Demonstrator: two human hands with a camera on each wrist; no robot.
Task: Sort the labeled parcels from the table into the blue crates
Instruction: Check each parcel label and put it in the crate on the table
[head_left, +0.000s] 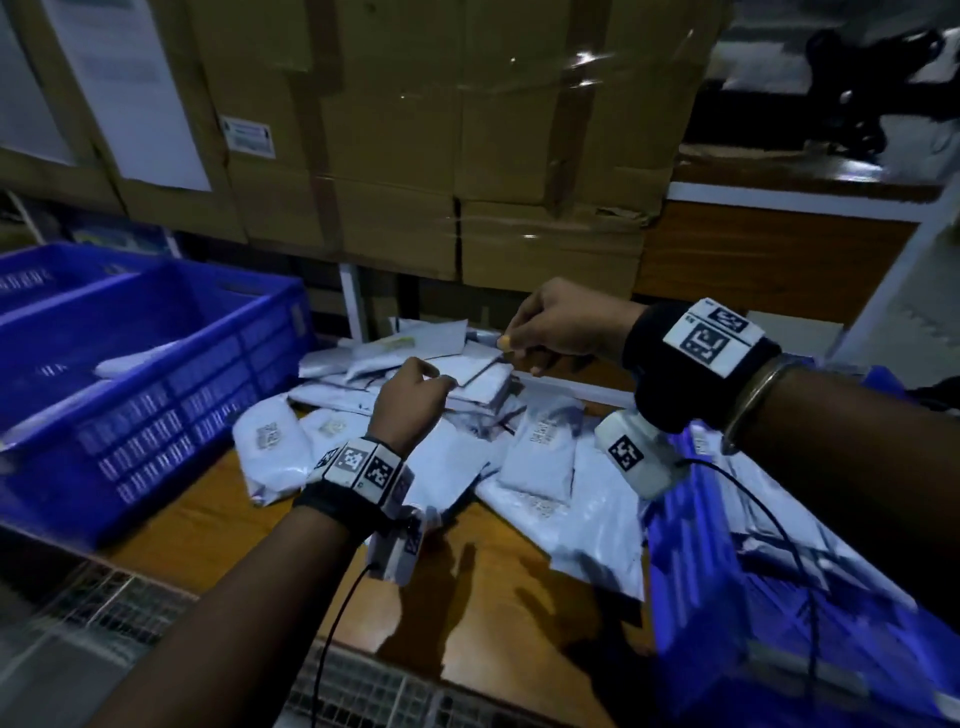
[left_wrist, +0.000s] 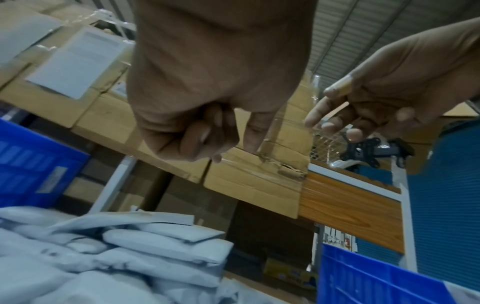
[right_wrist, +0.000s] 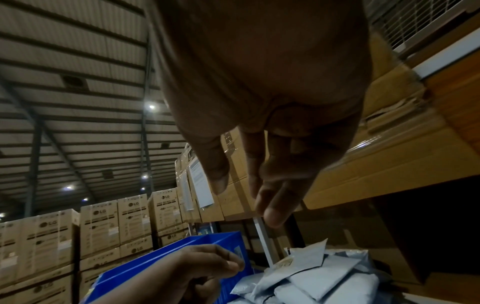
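Note:
A heap of white-grey labeled parcels (head_left: 540, 452) lies on the wooden table (head_left: 208, 514); the pile also shows in the left wrist view (left_wrist: 155, 246) and the right wrist view (right_wrist: 324, 277). My left hand (head_left: 434, 382) hovers over the heap's middle with fingers curled into the palm (left_wrist: 207, 133), holding nothing. My right hand (head_left: 511, 345) reaches over the back of the heap, fingers loosely extended (right_wrist: 259, 185) and empty. A blue crate (head_left: 171, 405) stands at the left with a few parcels inside. Another blue crate (head_left: 727, 597) at the right holds parcels.
A second blue crate (head_left: 52, 270) sits behind the left one. Taped cardboard boxes (head_left: 441, 156) fill the shelf right behind the table. A wood-panelled counter (head_left: 769, 249) lies to the back right. Wrist-camera cables hang below both forearms.

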